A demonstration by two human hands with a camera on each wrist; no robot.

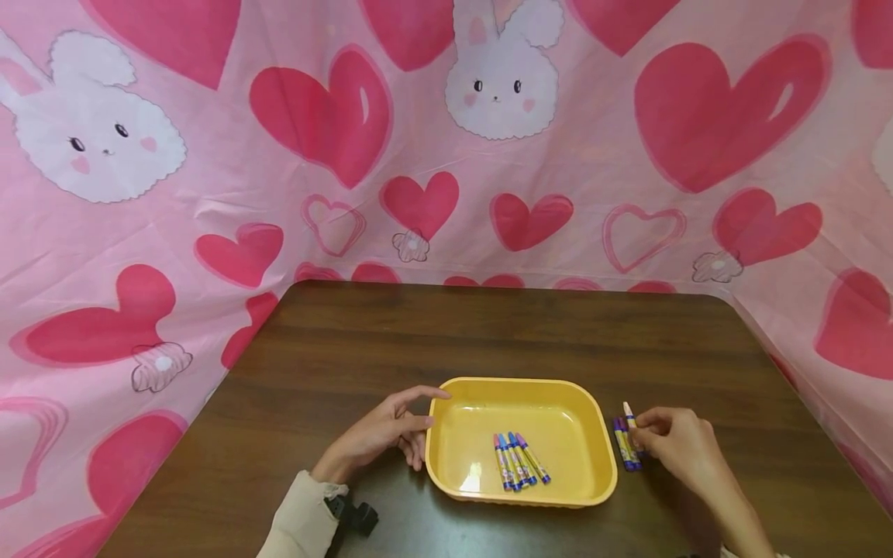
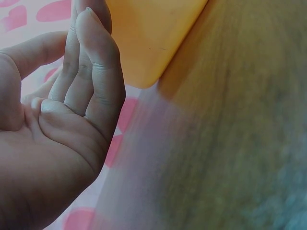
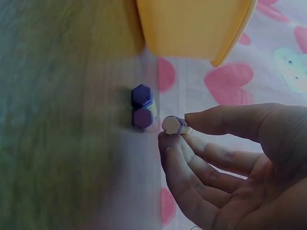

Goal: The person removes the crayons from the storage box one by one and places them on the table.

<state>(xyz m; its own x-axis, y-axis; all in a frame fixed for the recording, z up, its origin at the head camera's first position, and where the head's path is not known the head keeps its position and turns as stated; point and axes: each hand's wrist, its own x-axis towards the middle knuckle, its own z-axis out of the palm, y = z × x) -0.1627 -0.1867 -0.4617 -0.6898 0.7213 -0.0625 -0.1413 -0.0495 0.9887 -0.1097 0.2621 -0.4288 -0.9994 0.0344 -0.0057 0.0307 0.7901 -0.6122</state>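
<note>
My right hand pinches a pale-tipped crayon between thumb and fingertips, just right of the tray. Beside it on the table lie two crayons with dark purple tips, side by side. A yellow plastic tray holds several crayons with pink, blue and purple tips, in a loose row with yellow patterned wrappers. At the tray's left wall is my left hand, its index finger reaching over the rim and its thumb at the outer edge. The left wrist view shows its fingers fairly straight beside the tray wall.
The dark brown wooden table reaches back to a pink cloth printed with hearts and rabbits, which hangs behind and at both sides. A black strap device sits at the left sleeve.
</note>
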